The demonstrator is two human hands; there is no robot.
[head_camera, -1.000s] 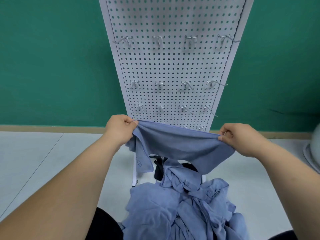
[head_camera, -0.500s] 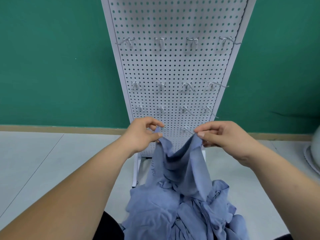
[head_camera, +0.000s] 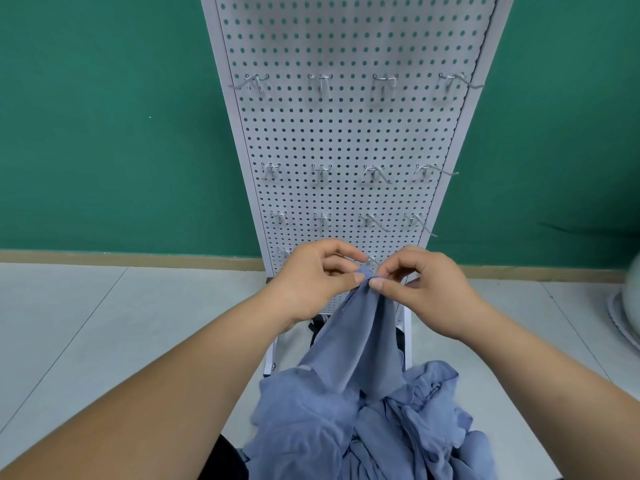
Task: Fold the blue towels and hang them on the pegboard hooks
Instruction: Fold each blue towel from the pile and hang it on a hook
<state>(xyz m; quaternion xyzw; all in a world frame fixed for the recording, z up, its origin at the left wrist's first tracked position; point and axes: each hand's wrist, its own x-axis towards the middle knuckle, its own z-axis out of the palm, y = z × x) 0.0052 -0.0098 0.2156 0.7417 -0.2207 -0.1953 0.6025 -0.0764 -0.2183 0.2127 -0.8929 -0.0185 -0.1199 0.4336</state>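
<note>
A blue towel (head_camera: pixel 360 341) hangs folded in half lengthwise in front of me, its two top corners brought together. My left hand (head_camera: pixel 311 278) and my right hand (head_camera: pixel 422 292) both pinch those corners side by side, fingertips nearly touching. Below the towel lies a crumpled pile of blue towels (head_camera: pixel 363 424) on my lap. Straight ahead stands the white pegboard (head_camera: pixel 346 133) with several rows of bare metal hooks (head_camera: pixel 321 85); the lowest row is partly hidden behind my hands.
A green wall with a wooden skirting board runs behind the pegboard. Pale floor tiles spread to both sides. A white rounded object (head_camera: pixel 627 306) sits at the right edge. The pegboard's white feet (head_camera: pixel 270 362) stand just beyond the pile.
My hands were spread wide with the towel stretched between them; they have moved together, so the towel's corners meet and it hangs doubled.
</note>
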